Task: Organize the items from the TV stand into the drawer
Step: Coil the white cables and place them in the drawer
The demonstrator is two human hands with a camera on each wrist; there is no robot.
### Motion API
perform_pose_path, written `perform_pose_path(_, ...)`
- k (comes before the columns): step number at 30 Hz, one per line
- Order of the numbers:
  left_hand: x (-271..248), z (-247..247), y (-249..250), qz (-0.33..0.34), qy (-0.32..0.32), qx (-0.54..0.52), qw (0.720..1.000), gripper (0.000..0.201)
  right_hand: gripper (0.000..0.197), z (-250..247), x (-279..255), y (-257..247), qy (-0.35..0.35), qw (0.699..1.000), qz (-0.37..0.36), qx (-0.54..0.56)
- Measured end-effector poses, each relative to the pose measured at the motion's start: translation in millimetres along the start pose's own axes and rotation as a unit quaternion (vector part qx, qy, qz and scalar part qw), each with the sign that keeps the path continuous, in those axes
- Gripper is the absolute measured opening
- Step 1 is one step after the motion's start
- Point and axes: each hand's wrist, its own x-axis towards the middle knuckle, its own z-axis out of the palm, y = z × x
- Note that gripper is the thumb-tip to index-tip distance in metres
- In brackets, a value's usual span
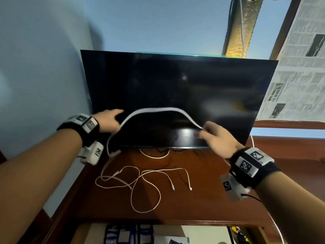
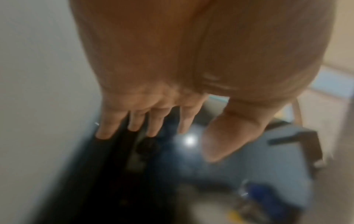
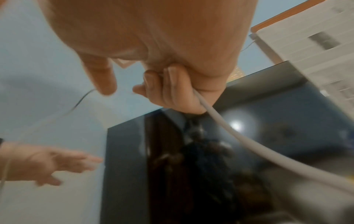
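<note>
A thick white cable [image 1: 158, 109] arcs in front of the black TV [image 1: 175, 81] between my two raised hands. My right hand [image 1: 204, 133] grips one end, and the right wrist view shows its fingers [image 3: 162, 87] curled round the cable [image 3: 249, 145]. My left hand [image 1: 117, 119] is held out with straight, spread fingers [image 2: 153, 124]. The cable runs under it and hangs to a plug end [image 1: 115, 153] just above the stand. Whether the cable touches that hand I cannot tell. Thin white cables [image 1: 146, 173] lie looped on the brown TV stand [image 1: 202, 205].
The open drawer [image 1: 202, 231] shows below the stand's front edge, with boxes and a blue-and-white pack inside. Another white lead [image 1: 154, 156] curls under the TV. A blue wall is at the left, and a newspaper-covered panel [image 1: 299, 67] at the right.
</note>
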Motion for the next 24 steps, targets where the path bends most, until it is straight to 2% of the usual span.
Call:
perform_pose_path(1, -14, 10, 18, 0.052, -0.024, -0.097, 0.994, 0.097, 0.033, 8, 3, -9, 0.0, 1.0, -0.015, 0.022)
perform_pose_path(3, -43, 29, 54, 0.134, -0.114, -0.301, 0.937, 0.062, 0.025, 23, 7, -23, -0.006, 0.998, -0.045, 0.036)
perform_pose_path(4, -55, 36, 67, 0.163, -0.155, -0.354, 0.908, 0.048, 0.024, 28, 9, -29, -0.007, 0.998, -0.058, 0.032)
perform_pose_path(5, -64, 42, 76, 0.177, -0.172, -0.379, 0.892, 0.044, 0.023, 33, 9, -33, -0.007, 0.997, -0.07, 0.028)
perform_pose_path(6, -68, 46, 80, 0.187, -0.169, -0.386, 0.888, 0.046, 0.022, 36, 10, -34, -0.004, 0.997, -0.079, 0.026)
perform_pose_path(9, -71, 48, 74, 0.214, -0.116, -0.367, 0.898, 0.038, 0.021, 37, 9, -31, 0.021, 0.993, -0.115, 0.03)
perform_pose_path(12, -67, 37, 58, 0.225, -0.087, -0.35, 0.905, 0.035, 0.019, 32, 4, -21, 0.004, 0.988, -0.151, 0.029)
perform_pose_path(15, -52, 14, 34, 0.213, 0.024, -0.299, 0.93, 0.042, 0.024, 30, -4, -9, -0.011, 0.986, -0.165, -0.012)
perform_pose_path(17, -41, -7, 14, 0.174, 0.13, -0.253, 0.943, 0.05, 0.032, 28, -10, 5, -0.019, 0.988, -0.154, -0.027)
perform_pose_path(19, -30, -25, -13, 0.137, 0.199, -0.185, 0.952, 0.046, 0.038, 25, -14, 20, -0.024, 0.99, -0.138, -0.022)
perform_pose_path(22, -19, -24, -38, 0.043, 0.212, -0.021, 0.976, 0.045, 0.033, 28, -18, 27, -0.021, 0.99, -0.14, -0.017)
perform_pose_path(23, -19, -16, -35, 0.018, 0.211, 0.022, 0.977, 0.054, 0.029, 33, -18, 23, -0.014, 0.989, -0.148, -0.012)
perform_pose_path(24, -20, -3, -26, 0.023, 0.207, 0.029, 0.978, 0.064, 0.026, 39, -18, 17, -0.005, 0.988, -0.157, -0.001)
